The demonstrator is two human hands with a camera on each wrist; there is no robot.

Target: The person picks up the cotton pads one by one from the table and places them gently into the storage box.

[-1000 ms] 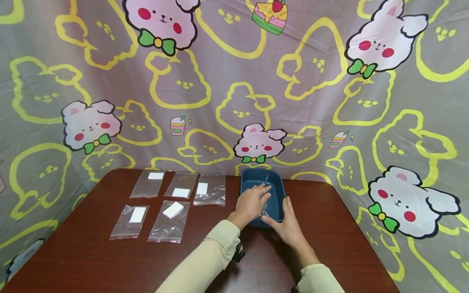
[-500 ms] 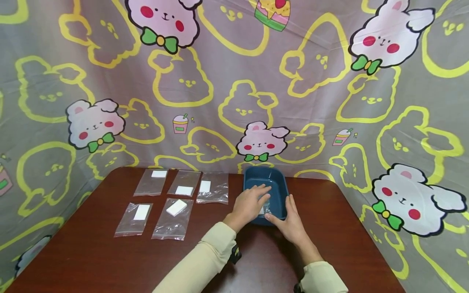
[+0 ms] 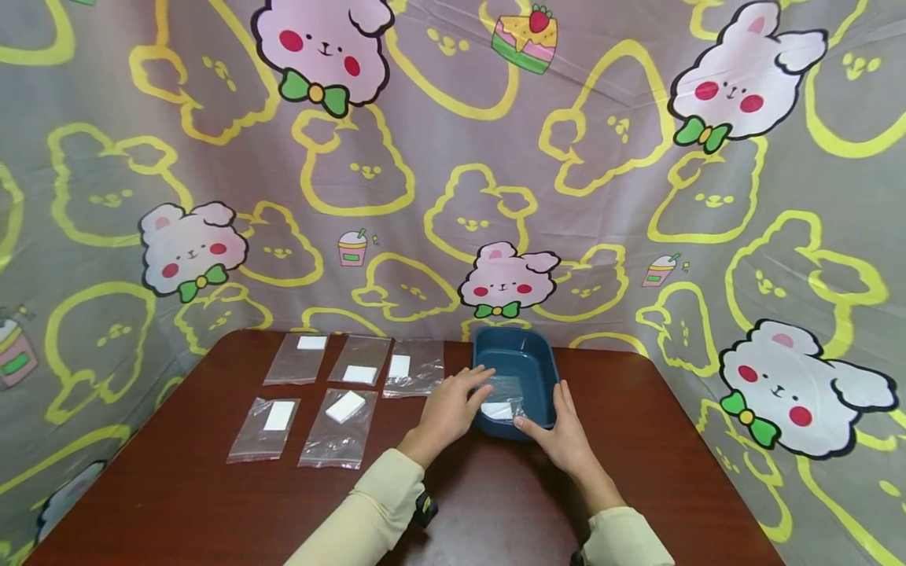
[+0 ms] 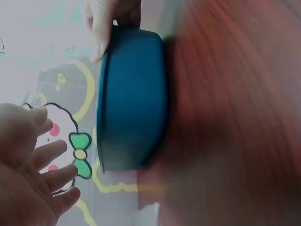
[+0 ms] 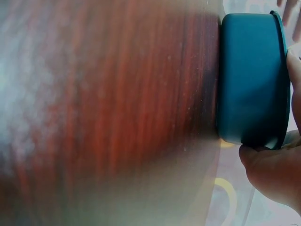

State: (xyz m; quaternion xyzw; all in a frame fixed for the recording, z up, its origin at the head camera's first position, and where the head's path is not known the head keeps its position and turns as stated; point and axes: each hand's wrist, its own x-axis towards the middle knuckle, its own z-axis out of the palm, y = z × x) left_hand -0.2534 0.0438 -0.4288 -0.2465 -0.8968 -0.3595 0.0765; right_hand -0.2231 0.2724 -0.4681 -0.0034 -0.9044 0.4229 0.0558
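A dark blue plastic tub stands near the back of the table. My right hand grips its front right corner, thumb at the near rim and fingers along the right side; the right wrist view shows the hand on the tub too. Inside the near end lies a clear zip bag with a white rectangular piece in it. My left hand is over the tub's left rim, its fingers spread. In the left wrist view that hand is apart from the tub wall and holds nothing.
Several clear zip bags, each with a white rectangular piece, lie flat on the left of the brown table. The closest to the tub is one bag in the back row. A cartoon-printed curtain borders the table's back and sides.
My left hand has drawn back to the left from above the tub, so the bag with the white piece inside now shows. The right hand keeps its place on the tub.
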